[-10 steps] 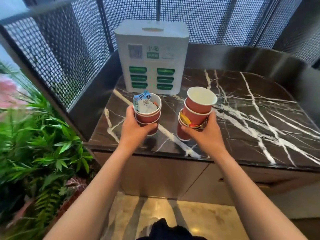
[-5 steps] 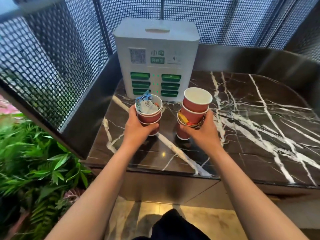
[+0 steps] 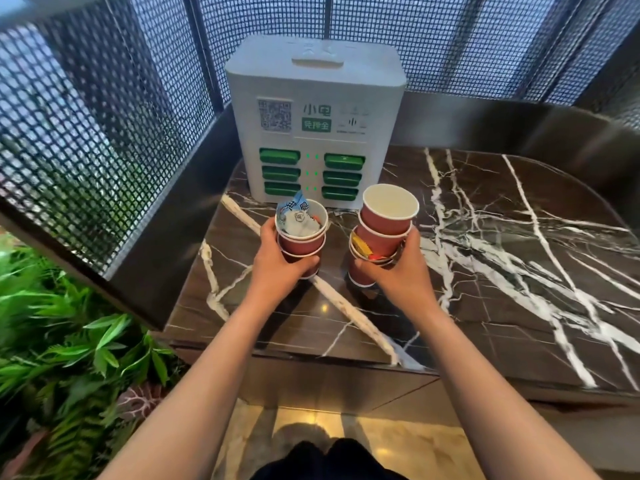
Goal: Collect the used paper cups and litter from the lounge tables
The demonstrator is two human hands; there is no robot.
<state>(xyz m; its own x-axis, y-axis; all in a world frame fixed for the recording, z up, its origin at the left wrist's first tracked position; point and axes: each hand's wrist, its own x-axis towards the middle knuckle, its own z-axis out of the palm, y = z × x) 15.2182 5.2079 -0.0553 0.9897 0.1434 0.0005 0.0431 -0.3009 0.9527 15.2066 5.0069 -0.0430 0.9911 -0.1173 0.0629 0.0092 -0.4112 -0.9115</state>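
My left hand [image 3: 277, 268] grips a short stack of red paper cups [image 3: 302, 241]; the top cup holds crumpled blue-and-white wrappers [image 3: 298, 218]. A taller stack of red cups [image 3: 381, 233] is held by my right hand [image 3: 398, 271], its top cup white and bare inside. A yellow and orange wrapper [image 3: 362, 247] is wedged between the lower cups of that stack. Both stacks sit low over the dark marble table [image 3: 519, 289], just in front of the charging station; whether their bases touch the top I cannot tell.
A white power-bank station [image 3: 313, 109] with green slots stands at the table's back left. Black metal mesh [image 3: 86, 133] walls in the left and rear. Green plants [image 3: 69, 358] fill the lower left. A padded seat back [image 3: 554, 133] curves behind the table.
The view has closed in on the table and tilted up. Both hands with their cup stacks have shifted forward, nearer the charging station.
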